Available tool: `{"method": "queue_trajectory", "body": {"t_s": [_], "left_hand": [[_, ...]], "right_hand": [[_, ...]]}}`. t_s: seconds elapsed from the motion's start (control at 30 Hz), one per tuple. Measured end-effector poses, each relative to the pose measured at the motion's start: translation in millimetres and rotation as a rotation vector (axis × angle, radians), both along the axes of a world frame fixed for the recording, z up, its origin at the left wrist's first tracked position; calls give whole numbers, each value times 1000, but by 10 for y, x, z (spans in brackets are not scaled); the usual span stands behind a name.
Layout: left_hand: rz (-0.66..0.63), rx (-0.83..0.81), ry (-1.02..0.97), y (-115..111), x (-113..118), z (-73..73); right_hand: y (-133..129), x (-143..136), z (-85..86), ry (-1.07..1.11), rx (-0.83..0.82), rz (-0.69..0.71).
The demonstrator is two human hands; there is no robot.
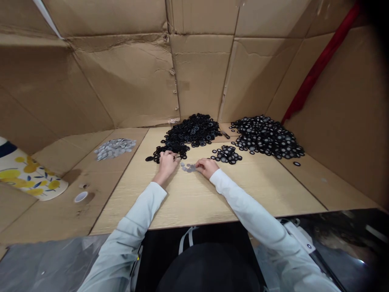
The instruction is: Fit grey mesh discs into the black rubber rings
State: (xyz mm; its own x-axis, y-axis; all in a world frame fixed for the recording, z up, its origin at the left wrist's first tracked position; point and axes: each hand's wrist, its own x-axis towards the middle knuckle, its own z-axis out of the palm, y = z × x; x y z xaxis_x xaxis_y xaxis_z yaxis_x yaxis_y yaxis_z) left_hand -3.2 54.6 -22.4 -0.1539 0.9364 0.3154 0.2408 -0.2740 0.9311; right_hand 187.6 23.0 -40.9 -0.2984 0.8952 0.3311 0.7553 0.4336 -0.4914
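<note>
My left hand (168, 163) is at the front edge of a small spread of black rings (157, 154), its fingers bent and drawn together. Something small and dark shows at those fingertips, too small to name. Flat grey discs (189, 167) lie loosely between my two hands on the pale board. My right hand (207, 167) pinches at the right end of these discs, apparently on a grey disc. Just beyond it sits a small heap of black rings with grey centres (227, 154). A large pile of plain black rings (194, 129) rises behind my hands.
A bigger pile of grey-centred rings (267, 136) spreads at the back right. Grey discs (114, 148) are heaped at left. Nearby stand a patterned cylinder (36, 176) and a white tape roll (81, 197). Cardboard walls (127, 81) enclose the table; a red strip (319, 67) hangs right.
</note>
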Motion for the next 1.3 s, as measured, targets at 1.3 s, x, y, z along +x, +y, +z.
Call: {"method": "queue_trajectory", "body": {"t_s": [1.3], "left_hand": [[-569,-412,-643,-461,403,196]], "right_hand": [[-104,-59,204,1102,-267,-34]]}}
